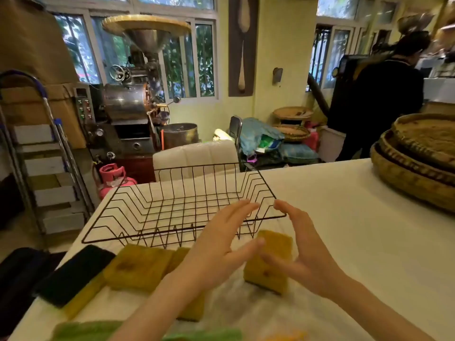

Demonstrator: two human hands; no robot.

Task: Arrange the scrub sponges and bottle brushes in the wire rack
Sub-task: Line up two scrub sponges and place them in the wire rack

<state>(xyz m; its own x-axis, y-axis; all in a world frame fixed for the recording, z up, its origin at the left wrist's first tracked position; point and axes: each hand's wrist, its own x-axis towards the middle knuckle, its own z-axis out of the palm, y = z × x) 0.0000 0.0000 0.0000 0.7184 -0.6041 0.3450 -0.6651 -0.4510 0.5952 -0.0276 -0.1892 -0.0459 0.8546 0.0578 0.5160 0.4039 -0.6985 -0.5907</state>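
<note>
You are reaching forward with both hands over the white worktop (344, 217), and neither is gripping anything: your left hand (216, 247) is spread wide with the fingers stretched toward the near rim of the wire rack (172, 207), and your right hand (302, 247) is curved loosely open, palm facing the left. The two hands are facing each other around the near right corner of the rack, which suggests you are either steadying it or about to close on something below; whether the fingertips are touching the wire is hard to tell. The rack is sitting empty at the far edge of the worktop, its open top facing up, ready to take things. The sponges are lying on your side of it, within easy reach: one yellow sponge (270, 262) is resting directly beneath and between your palms, a second yellow sponge (138, 269) is lying flat to the left, and a dark sponge (73, 274) is lying scouring side up just beside that. A green pad (86, 331) is showing blurred at the bottom edge. No bottle brush is clearly showing. Judging by this, the arranging is only starting, and the sponge under your palms looks like the natural first pick.
</note>
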